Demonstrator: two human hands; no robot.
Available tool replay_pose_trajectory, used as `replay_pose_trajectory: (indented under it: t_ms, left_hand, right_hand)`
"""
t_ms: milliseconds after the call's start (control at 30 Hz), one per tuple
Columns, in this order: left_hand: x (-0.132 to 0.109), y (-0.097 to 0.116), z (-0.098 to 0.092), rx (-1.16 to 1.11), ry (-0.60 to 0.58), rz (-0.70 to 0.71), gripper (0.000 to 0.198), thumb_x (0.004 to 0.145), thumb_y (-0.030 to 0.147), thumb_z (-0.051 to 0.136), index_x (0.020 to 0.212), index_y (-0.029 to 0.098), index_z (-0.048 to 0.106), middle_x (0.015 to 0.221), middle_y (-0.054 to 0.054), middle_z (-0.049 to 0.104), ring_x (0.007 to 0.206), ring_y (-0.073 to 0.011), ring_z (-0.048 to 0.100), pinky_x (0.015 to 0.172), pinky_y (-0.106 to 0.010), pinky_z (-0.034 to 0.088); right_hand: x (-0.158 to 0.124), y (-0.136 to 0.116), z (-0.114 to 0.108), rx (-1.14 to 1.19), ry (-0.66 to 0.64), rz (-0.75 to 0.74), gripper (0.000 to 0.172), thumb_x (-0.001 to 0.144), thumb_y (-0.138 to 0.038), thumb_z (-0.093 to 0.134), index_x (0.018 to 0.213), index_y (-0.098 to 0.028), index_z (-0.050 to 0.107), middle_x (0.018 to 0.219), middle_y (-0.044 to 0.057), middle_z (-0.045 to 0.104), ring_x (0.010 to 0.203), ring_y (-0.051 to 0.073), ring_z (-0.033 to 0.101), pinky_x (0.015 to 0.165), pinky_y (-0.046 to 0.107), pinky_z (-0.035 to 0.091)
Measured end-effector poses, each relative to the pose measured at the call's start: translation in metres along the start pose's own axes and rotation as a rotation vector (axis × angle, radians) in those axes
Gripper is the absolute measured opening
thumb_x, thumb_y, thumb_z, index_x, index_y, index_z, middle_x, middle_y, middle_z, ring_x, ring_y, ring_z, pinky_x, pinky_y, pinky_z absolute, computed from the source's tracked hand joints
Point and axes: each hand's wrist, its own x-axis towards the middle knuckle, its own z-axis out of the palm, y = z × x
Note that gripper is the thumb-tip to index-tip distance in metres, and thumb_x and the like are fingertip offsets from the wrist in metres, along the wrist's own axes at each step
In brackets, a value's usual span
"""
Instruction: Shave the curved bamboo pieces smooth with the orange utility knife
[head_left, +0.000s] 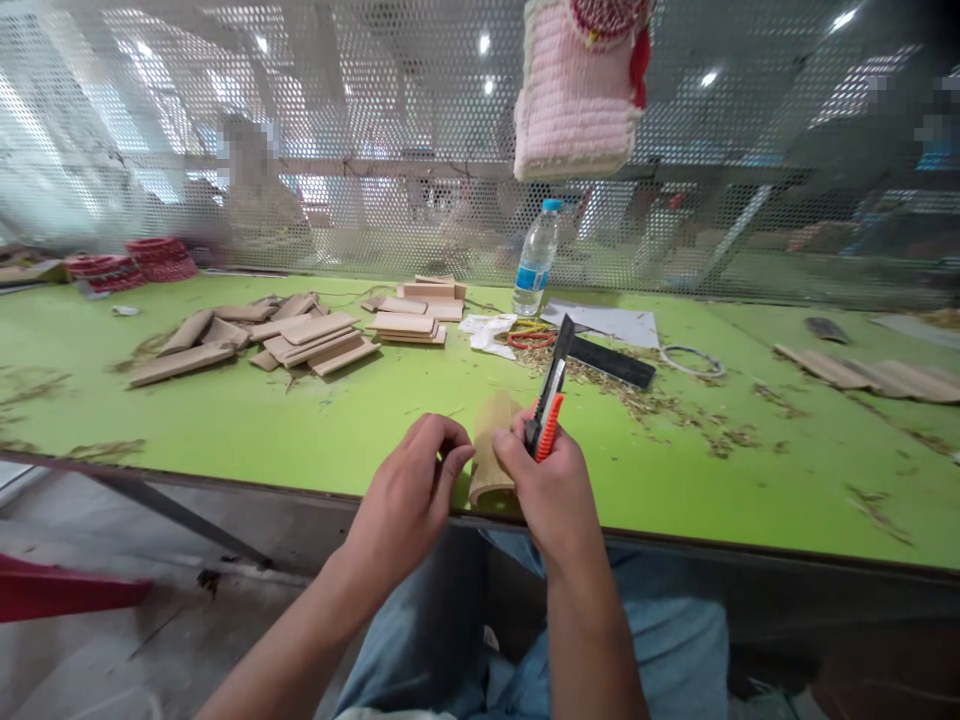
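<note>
A curved tan wooden piece (491, 450) rests near the front edge of the green table. My right hand (555, 485) is wrapped round an orange and black utility knife (547, 425), whose tip points up and away; its thumb also lies against the curved piece. Just left of that piece is my left hand (420, 480), fingers curled and thumb near the index finger, by the piece's edge. Whether anything is between those fingertips is too small to tell.
Curved wooden pieces (315, 340) lie piled at the left and middle back. Behind my hands are a water bottle (534, 262), a black flat bar (611, 362), white paper (604, 322) and shavings. More pieces (870, 372) lie at the right. Mesh (405, 120) stands behind the table.
</note>
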Motion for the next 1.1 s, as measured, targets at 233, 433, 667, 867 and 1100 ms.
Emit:
replay_pose_trajectory:
  t_ms: [233, 433, 667, 867, 1100]
  left_hand:
    - [-0.008, 0.006, -0.013, -0.014, -0.107, 0.069, 0.016, 0.103, 0.021, 0.043, 0.108, 0.023, 0.058, 0.101, -0.002, 0.062, 0.091, -0.0131, 0.059, 0.080, -0.023, 0.044]
    - [-0.018, 0.006, -0.016, 0.211, -0.094, 0.167, 0.017, 0.102, 0.023, 0.046, 0.110, 0.025, 0.061, 0.102, -0.001, 0.068, 0.088, -0.0132, 0.064, 0.077, -0.023, 0.046]
    - [-0.018, 0.008, -0.019, 0.420, -0.128, 0.259, 0.016, 0.102, 0.023, 0.047, 0.107, 0.023, 0.061, 0.096, -0.001, 0.067, 0.080, -0.0163, 0.063, 0.070, -0.028, 0.045]
    - [-0.018, 0.011, -0.020, 0.482, -0.152, 0.256, 0.013, 0.101, 0.023, 0.048, 0.106, 0.023, 0.060, 0.095, -0.001, 0.065, 0.080, -0.0169, 0.061, 0.070, -0.030, 0.043]
    - [-0.016, 0.012, -0.019, 0.525, -0.160, 0.288, 0.011, 0.101, 0.022, 0.047, 0.099, 0.022, 0.058, 0.089, 0.000, 0.061, 0.078, -0.0179, 0.058, 0.068, -0.032, 0.041]
  right_hand:
    - [0.000, -0.001, 0.001, -0.022, 0.013, -0.008, 0.026, 0.075, -0.033, 0.064, 0.069, -0.023, 0.040, 0.060, -0.009, 0.034, 0.052, 0.008, 0.033, 0.050, 0.021, 0.032]
    - [-0.001, -0.003, 0.003, -0.036, 0.029, -0.040, 0.026, 0.076, -0.033, 0.063, 0.068, -0.023, 0.041, 0.059, -0.009, 0.034, 0.052, 0.009, 0.032, 0.049, 0.021, 0.031]
    - [0.001, 0.003, 0.003, -0.054, 0.047, -0.054, 0.026, 0.077, -0.033, 0.062, 0.068, -0.024, 0.040, 0.059, -0.009, 0.033, 0.052, 0.009, 0.033, 0.050, 0.021, 0.032]
    - [0.001, 0.002, 0.004, -0.049, 0.048, -0.037, 0.025, 0.075, -0.033, 0.063, 0.069, -0.024, 0.040, 0.060, -0.009, 0.032, 0.052, 0.009, 0.031, 0.048, 0.021, 0.031]
    - [0.000, 0.002, 0.004, -0.050, 0.056, -0.040, 0.025, 0.075, -0.032, 0.062, 0.069, -0.024, 0.039, 0.060, -0.009, 0.032, 0.052, 0.009, 0.030, 0.048, 0.021, 0.030]
